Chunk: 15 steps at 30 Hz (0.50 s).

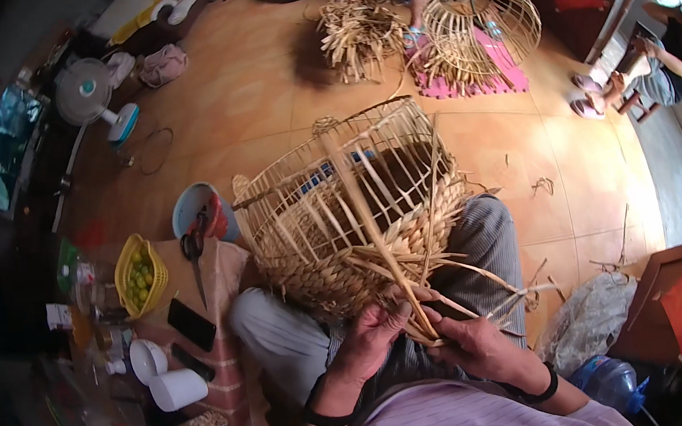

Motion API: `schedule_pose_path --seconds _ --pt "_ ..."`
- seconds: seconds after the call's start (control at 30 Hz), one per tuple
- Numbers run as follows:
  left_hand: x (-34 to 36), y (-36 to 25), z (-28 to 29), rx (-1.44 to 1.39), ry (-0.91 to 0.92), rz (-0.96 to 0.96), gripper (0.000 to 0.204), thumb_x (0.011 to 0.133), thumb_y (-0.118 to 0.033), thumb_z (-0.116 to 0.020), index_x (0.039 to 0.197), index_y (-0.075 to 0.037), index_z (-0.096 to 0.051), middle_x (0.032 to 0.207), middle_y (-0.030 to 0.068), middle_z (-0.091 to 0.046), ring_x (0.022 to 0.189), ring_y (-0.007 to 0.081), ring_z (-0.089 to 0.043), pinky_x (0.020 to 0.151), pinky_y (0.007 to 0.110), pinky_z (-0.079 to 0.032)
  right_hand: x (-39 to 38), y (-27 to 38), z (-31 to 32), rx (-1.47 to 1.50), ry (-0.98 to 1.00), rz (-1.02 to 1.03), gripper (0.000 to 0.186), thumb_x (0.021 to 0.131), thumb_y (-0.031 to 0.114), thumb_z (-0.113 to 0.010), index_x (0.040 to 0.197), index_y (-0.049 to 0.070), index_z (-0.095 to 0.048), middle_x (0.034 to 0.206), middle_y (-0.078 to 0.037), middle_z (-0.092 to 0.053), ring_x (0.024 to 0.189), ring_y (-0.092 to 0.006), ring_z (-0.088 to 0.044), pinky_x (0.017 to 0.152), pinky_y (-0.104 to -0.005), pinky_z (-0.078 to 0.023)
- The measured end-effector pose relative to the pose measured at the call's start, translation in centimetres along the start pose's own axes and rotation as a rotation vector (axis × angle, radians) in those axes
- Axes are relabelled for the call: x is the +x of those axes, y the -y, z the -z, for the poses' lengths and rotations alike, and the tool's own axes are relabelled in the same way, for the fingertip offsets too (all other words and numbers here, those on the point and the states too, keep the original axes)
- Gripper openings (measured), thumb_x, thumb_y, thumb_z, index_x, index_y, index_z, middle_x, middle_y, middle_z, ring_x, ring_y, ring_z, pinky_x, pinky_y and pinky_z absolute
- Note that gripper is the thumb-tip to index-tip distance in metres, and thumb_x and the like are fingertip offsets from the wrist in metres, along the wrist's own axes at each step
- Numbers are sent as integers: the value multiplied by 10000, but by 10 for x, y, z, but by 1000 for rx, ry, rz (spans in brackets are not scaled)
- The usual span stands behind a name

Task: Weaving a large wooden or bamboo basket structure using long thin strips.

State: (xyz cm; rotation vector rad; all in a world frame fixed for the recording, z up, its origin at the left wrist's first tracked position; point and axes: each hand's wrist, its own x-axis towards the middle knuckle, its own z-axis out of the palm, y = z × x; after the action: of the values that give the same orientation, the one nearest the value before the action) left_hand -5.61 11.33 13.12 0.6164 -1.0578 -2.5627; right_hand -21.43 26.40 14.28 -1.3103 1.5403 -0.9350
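A half-woven basket (306,274) rests tilted across my lap; its lower part is braided tan plant fibre and its upper frame shows bare ribs. My left hand (373,336) is closed, pinching a long flat fibre strand (366,218) just below the woven edge. Beside it, my right hand (480,343) grips the same bundle of strands, fingers and thumb pressed together. Loose strand ends (504,284) fan out to the right of the basket. Both wrists carry dark bands. Part of the fingers is hidden behind the strands.
On the left table stand black scissors (195,246), a yellow basket (128,286) of green fruit, a phone (192,323) and a white cup (178,390). Ahead, a person works on another basket frame (524,13) near a fibre pile (355,32). A plastic bag (587,318) lies right.
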Motion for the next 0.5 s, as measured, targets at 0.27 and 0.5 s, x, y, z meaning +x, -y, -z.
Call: schedule_pose_path --seconds 0.27,0.5 --pt "-12 4 9 981 -196 -407 147 1066 -166 -603 1081 -22 -629 835 88 -615 788 198 -672 674 358 -516 18 25 7 -235 -209 130 356 974 235 -737 1205 -16 -636 882 -182 -699 748 -294 -717 672 -382 -560" --pt "-10 24 17 1195 10 -473 134 1021 -83 -650 1139 -19 -641 958 129 -679 850 300 -711 740 385 -560 71 29 11 566 -546 76 343 1101 294 -578 1315 25 -580 846 -60 -677 679 -133 -638 616 -290 -529"
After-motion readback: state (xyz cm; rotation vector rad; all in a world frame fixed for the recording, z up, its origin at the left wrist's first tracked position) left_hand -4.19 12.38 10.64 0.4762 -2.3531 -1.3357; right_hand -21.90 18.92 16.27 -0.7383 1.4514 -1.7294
